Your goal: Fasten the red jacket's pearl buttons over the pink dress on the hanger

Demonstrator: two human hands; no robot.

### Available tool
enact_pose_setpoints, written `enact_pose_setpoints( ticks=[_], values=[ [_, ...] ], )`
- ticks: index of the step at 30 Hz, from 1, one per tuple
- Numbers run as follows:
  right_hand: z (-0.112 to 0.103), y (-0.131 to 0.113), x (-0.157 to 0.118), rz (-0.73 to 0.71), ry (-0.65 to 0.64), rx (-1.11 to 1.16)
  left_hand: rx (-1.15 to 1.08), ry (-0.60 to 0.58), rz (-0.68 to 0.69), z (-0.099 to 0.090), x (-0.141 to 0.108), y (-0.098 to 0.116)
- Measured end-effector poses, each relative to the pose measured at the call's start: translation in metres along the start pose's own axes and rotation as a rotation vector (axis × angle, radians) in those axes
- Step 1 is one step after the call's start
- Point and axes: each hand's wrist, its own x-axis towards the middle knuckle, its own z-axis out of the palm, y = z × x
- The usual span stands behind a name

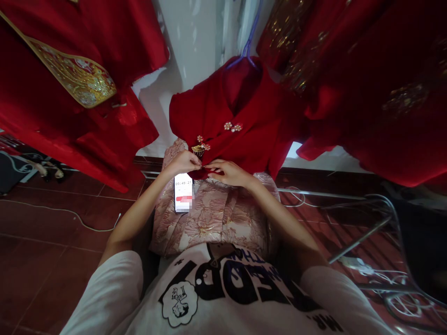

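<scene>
The phone, just nearside of the left grip, reads "00:49:21". The left grip pinches the red top, pearly flower clasps beyond; right grip touching it, closure unclear.

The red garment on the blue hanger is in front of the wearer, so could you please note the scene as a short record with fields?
Main item: red garment, hanging from a blue hanger
Decoration: beaded flower ornament below the neckline
Left hand: fingertips at the garment's lower front
Right hand: beside the left, fingertips at the same spot
Grip: exact hold too small to tell
Phone: screen lit, on pink patterned fabric
Floor: reddish tiles
</scene>
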Motion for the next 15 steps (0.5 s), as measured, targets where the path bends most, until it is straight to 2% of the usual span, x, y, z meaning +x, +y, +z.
enact_pose_setpoints(
  ticks=[9, 15],
  values=[
    [-0.0012, -0.0054, -0.001, 0.017, -0.002, -0.004, 0.025, 0.011, 0.0, -0.001, -0.0028, 0.0081],
    [0.0001, -0.0066, -0.0008, 0.022, -0.016, -0.025, -0.034, -0.058, -0.024, -0.0044, -0.0016, 0.0021]
  ],
)
